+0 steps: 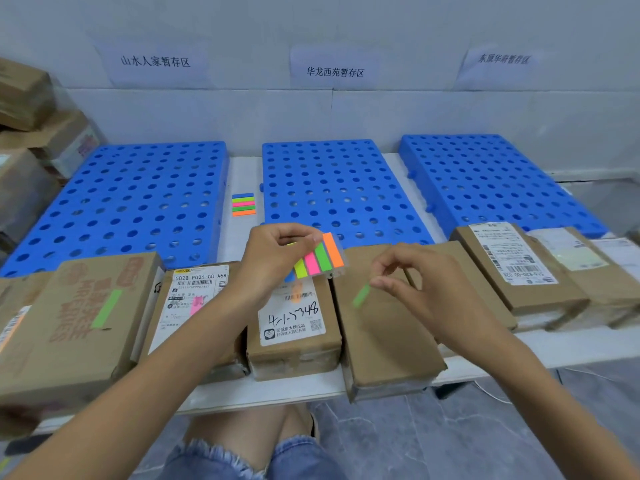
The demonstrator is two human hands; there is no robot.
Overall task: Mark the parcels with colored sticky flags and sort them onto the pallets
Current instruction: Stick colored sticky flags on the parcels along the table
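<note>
The middle pallet (pixel 332 188) lies on the surface (pixel 242 174), with a second pallet (pixel 121 199) to its left and a third pallet (pixel 491 181) to its right. A pad of sticky flags (pixel 243 204) lies just left of it. A row of parcels (pixel 294 341) lies before it; signs (pixel 335 71) hang behind it.

Motion blur on green flag (pixel 361 295) pinched by right hand (pixel 426 292), edges indistinct; blue end of flag pad (pixel 320 259) hidden behind left hand (pixel 273 258); left forearm (pixel 173 341) covers lower part of 502B label (pixel 199 282); rightmost wall sign (pixel 504 59) blurred, unreadable; stacked cartons (pixel 27 98) cut off at left edge
</note>
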